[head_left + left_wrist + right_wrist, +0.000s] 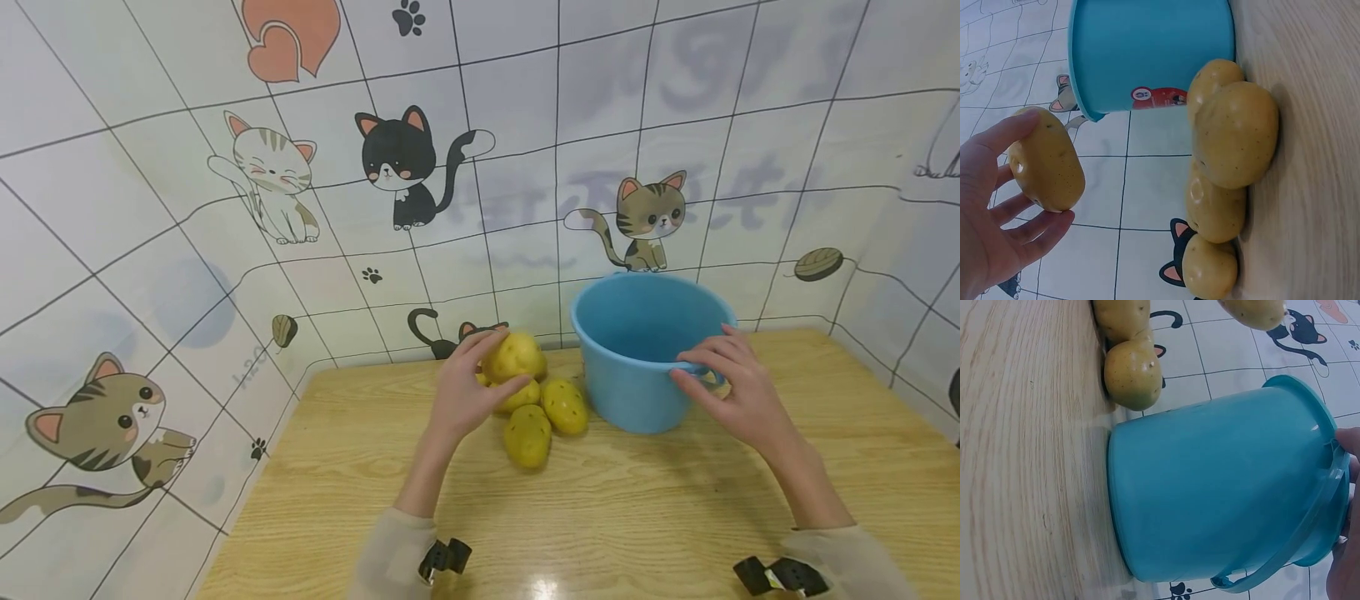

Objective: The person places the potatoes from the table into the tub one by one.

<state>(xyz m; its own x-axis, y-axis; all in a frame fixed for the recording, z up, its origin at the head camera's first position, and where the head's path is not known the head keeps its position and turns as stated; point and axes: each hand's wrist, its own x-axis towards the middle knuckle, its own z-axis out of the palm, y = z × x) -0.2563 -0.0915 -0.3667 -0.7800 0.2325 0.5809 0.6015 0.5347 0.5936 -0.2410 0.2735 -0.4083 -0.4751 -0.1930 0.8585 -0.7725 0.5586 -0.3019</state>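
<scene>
My left hand (pixel 463 390) holds a yellow potato (pixel 516 357) between thumb and fingers. In the left wrist view this potato (pixel 1050 165) is lifted clear of the table, apart from the others. Below it several more potatoes (pixel 528 437) lie clustered on the table, just left of a blue bucket (pixel 633 396). The bucket stands upright. My right hand (pixel 738 387) pinches its near right rim, thumb outside and fingers over the edge. Part of the bucket's inside is visible from above; its floor is hidden.
The wood-grain table (pixel 600 508) runs back to a tiled wall (pixel 517 242) with cat drawings, close behind the potatoes and bucket. The bucket's handle (pixel 1294 540) hangs down along its side. Another wall (pixel 150 308) borders the table's left side.
</scene>
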